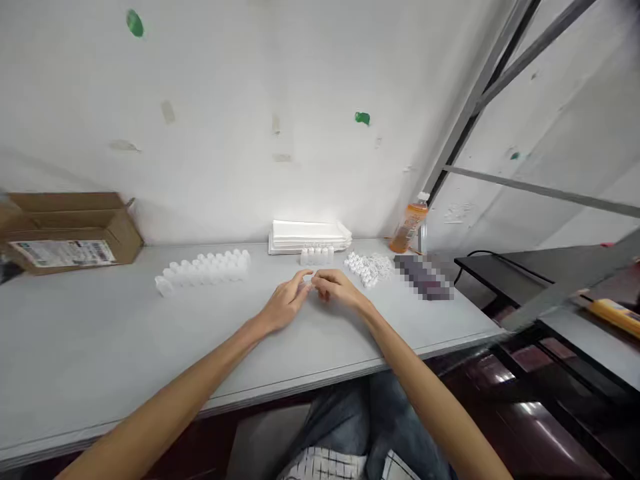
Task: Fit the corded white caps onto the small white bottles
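Observation:
My left hand (287,303) and my right hand (336,287) meet fingertip to fingertip over the grey table (100,347). Both pinch a small white piece (309,285) between them, too small to name. Just beyond my hands stands a short row of small white bottles (317,255). A loose heap of small white caps (369,267) lies to the right of my right hand. To the left, several white bottles (205,268) are lined up in rows.
A stack of white trays (309,235) rests against the wall. An open cardboard box (65,230) sits at far left. An orange drink bottle (410,227) stands at right, near a blurred dark object (424,277). A second table (575,320) is at right.

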Available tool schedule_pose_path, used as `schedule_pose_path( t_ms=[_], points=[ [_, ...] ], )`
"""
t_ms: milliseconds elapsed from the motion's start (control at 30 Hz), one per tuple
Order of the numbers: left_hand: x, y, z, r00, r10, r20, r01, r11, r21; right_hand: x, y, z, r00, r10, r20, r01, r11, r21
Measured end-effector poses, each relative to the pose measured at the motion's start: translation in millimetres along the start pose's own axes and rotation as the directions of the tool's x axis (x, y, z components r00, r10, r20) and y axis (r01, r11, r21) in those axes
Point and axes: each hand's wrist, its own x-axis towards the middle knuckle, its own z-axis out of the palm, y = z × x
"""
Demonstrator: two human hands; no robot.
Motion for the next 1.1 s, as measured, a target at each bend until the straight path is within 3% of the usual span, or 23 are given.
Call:
schedule_pose_path(
  t_ms=[167,300,467,733,900,1100],
  points=[
    [1,3,0.2,1.000,-0.008,-0.004,0.008,1.000,-0.001,-1,-2,1,0.999,-0.007,-0.032,0.006,1.000,-0.019],
    [5,-5,1.1,0.997,0.033,-0.070,-0.030,0.999,0.040,-3,-5,0,0.992,-0.063,-0.107,0.057,0.997,-0.060],
    [9,-19,5.3,0.992,0.086,-0.089,-0.073,0.988,0.136,-3,-4,-1,0.972,-0.120,-0.200,0.074,0.972,-0.222],
    [9,-25,7.2,0.978,0.190,-0.083,-0.171,0.965,0.198,-3,-2,-2,0.983,-0.135,-0.128,0.083,0.933,-0.350],
    [8,-22,8.2,0.965,0.245,-0.097,-0.215,0.944,0.249,-3,-3,0,0.988,-0.081,-0.130,0.036,0.948,-0.317],
    [8,-19,9.1,0.912,0.375,-0.164,-0.288,0.873,0.394,-1,-1,3,0.985,-0.072,-0.159,0.047,0.987,-0.153]
  ],
)
